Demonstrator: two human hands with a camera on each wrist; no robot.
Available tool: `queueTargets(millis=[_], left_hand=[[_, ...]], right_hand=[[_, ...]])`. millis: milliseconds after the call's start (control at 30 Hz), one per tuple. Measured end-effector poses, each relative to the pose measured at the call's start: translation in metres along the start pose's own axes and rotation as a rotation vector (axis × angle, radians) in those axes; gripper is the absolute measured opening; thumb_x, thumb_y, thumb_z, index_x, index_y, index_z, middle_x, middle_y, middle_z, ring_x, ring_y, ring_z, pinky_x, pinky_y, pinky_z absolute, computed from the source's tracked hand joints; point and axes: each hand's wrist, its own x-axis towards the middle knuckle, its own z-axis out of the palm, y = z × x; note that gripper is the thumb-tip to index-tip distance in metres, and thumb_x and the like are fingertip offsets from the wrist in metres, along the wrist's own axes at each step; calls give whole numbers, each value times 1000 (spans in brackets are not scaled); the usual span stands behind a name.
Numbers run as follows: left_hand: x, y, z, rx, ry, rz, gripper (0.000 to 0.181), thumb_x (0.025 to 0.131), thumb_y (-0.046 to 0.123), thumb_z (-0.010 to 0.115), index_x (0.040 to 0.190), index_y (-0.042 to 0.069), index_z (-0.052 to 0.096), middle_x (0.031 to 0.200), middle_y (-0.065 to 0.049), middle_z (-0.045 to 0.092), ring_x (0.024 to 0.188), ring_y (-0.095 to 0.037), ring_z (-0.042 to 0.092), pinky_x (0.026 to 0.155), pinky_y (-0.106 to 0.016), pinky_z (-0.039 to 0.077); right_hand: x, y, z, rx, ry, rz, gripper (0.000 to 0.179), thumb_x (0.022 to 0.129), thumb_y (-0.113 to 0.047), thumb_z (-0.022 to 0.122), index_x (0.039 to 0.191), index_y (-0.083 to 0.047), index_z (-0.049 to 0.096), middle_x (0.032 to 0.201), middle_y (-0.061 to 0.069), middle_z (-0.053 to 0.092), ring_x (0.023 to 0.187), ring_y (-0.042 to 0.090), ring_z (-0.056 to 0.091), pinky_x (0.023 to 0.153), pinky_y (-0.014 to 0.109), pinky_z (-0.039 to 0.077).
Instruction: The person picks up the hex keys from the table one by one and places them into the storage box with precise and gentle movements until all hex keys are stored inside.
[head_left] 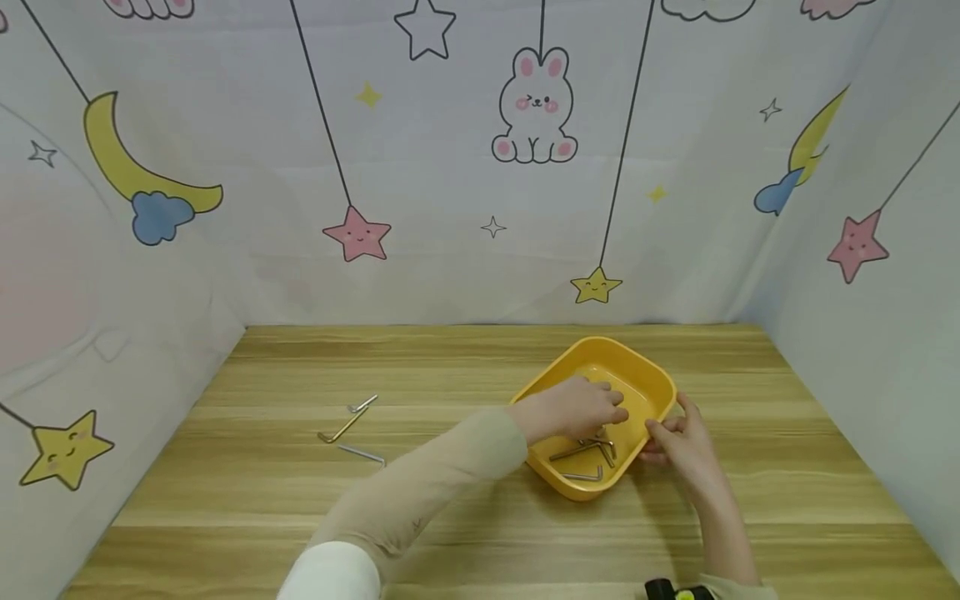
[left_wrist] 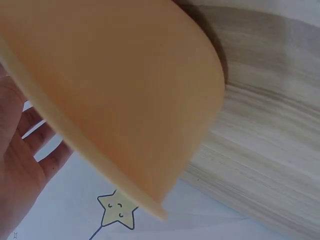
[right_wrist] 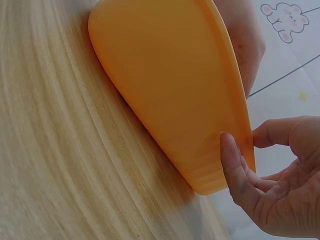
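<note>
Right hand [head_left: 678, 437] pinches the yellow tray [head_left: 577, 492] and should keep it steady; left hand [head_left: 588, 408], grip hidden, cannot tell, best handles singly the L-shaped keys [head_left: 573, 451] just nearside of its fingers.

The yellow box [head_left: 637, 390] looks like smooth plastic with a soft sheen, and the bent rods [head_left: 574, 452] inside it shiny metal. The tabletop [head_left: 450, 358] seems smooth, wood-grained; the backdrop [head_left: 435, 150], matt cloth.
</note>
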Motion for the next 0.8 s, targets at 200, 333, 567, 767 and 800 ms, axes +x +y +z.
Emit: queueTargets(millis=[200, 333, 567, 767, 800], left_hand=[[-14, 5, 0, 13, 93, -30, 31, 98, 25, 53, 128, 31, 56, 117, 10, 59, 102, -7, 56, 72, -22, 50], [-24, 5, 0, -10, 156, -52, 30, 97, 27, 53, 127, 28, 58, 115, 10, 60, 101, -7, 57, 71, -21, 50], [-40, 2, -4, 20, 274, -66, 27, 95, 27, 57, 123, 26, 60, 110, 9, 61, 97, -6, 59, 71, -17, 50], [-51, 3, -4, -34, 339, -75, 24, 96, 24, 55, 119, 25, 61, 107, 9, 61, 96, -7, 58, 73, -17, 48], [-53, 3, -4, -39, 350, -77, 23, 96, 24, 55, 119, 25, 61, 107, 9, 61, 96, -7, 58, 73, -17, 48]], right_hand=[[1, 1, 0, -6, -4, -5, 80, 97, -5, 47, 152, -3, -12, 93, 6, 47, 67, 6, 61, 69, 28, 59], [1, 0, 1, 4, -4, -6, 80, 97, -5, 47, 152, -3, -11, 92, 6, 47, 66, 6, 61, 69, 28, 59], [1, -1, 1, 14, 1, -8, 81, 97, -4, 47, 152, -3, -12, 93, 6, 47, 65, 5, 60, 69, 28, 59], [1, -1, 1, 18, 3, -7, 81, 96, -4, 47, 152, -2, -12, 93, 6, 47, 65, 5, 61, 70, 29, 59], [1, -1, 1, 20, 2, -7, 81, 96, -3, 47, 152, -2, -12, 93, 6, 47, 65, 5, 61, 70, 29, 59]])
